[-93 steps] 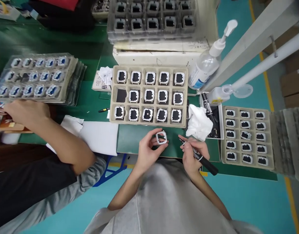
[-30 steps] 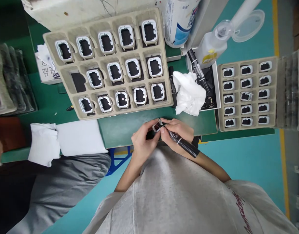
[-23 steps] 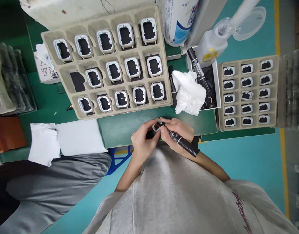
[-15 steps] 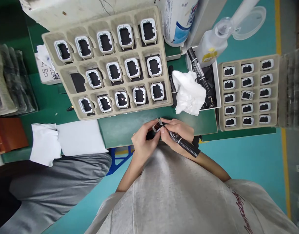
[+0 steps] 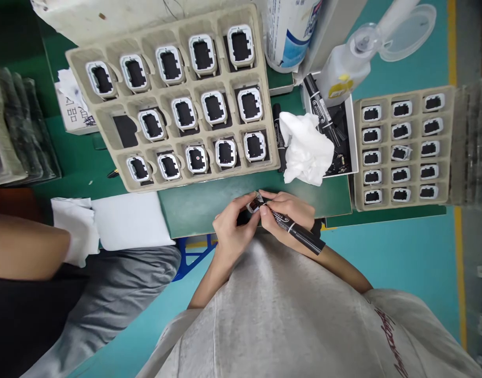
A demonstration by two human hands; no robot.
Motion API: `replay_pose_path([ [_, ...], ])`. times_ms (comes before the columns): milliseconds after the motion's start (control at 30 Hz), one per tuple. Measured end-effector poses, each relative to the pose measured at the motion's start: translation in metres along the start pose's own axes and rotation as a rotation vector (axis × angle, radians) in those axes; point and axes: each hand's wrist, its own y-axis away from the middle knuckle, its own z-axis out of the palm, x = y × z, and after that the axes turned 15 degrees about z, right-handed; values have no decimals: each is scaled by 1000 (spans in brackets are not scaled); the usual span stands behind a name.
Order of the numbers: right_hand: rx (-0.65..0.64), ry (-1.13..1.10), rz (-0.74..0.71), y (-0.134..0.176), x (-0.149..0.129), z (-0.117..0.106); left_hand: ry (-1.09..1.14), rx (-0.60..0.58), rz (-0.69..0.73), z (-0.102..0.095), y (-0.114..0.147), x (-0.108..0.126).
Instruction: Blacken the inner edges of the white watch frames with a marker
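Observation:
Between my hands, near the table's front edge, is a small watch-case frame (image 5: 255, 204), its outline partly covered by fingers. My left hand (image 5: 233, 223) pinches it from the left with thumb and index finger. My right hand (image 5: 290, 211) grips a black marker pen (image 5: 299, 234), whose tip end points at the frame; the tip itself is hidden. Beyond my hands stands a large beige tray (image 5: 201, 180) with similar white frames lying in its compartments. One compartment (image 5: 125, 131) at its left, in the middle row, shows only a dark liner.
Right of the tray lie a crumpled white tissue (image 5: 306, 149) and a white box (image 5: 353, 142) with markers (image 5: 321, 113). A pump bottle (image 5: 343, 73) and a large white canister (image 5: 290, 34) stand behind. A second tray (image 5: 419, 202) sits right. A co-worker's arm (image 5: 28, 247) reaches in left, near white cloths (image 5: 126, 220).
A co-worker's arm has come into view at the left, over the table edge. My hands keep the same hold on the frame and marker; the view has shifted slightly.

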Motion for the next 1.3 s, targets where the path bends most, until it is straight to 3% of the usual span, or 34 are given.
replay_pose_path([
  [200,92,-36,-12,5,12,10,-27,12,16,1,-2,2],
  [433,-46,1,10,1,-1,-6,-57,10,26,1,-1,1],
  [567,-32,29,4,1,1,-4,-54,2,29,1,-1,0],
  [733,83,52,-19,7,14,6,-26,18,44,1,-2,1],
  [933,-12,56,-16,3,6,-1,-5,8,31,0,0,1],
  [1100,85,-26,-60,2,10,7,-3,4,53,0,-2,2],
  [1300,107,8,-13,5,13,12,-2,10,48,1,-4,3],
])
